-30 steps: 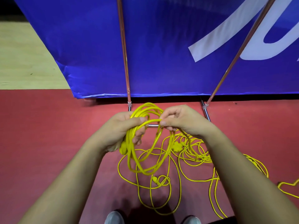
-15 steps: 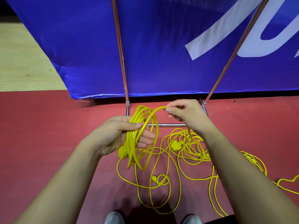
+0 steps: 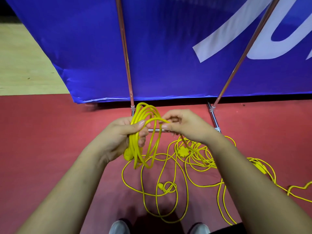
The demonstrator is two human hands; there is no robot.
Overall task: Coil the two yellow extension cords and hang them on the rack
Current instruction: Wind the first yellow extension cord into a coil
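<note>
My left hand (image 3: 125, 134) grips a bundle of yellow cord loops (image 3: 145, 112), the coil hanging down past my palm with a yellow plug (image 3: 127, 155) at its lower left. My right hand (image 3: 184, 125) pinches the newest strand of the same cord just right of the coil. The loose remainder of the yellow cords (image 3: 168, 191) lies tangled on the red floor below my hands, with a yellow socket block (image 3: 183, 152) in the pile. The metal rack (image 3: 125, 53) stands behind, its two poles rising from a base bar (image 3: 155, 130).
A blue banner (image 3: 168, 48) hangs behind the rack poles. The red mat (image 3: 50, 141) meets pale wooden floor (image 3: 22, 65) at the upper left. My two shoes (image 3: 119, 227) show at the bottom edge. More yellow cord trails off at the right (image 3: 300, 188).
My right hand drew a strand away from the coil, then came back to the left hand, laying another loop onto the bundle. The left hand kept its grip.
</note>
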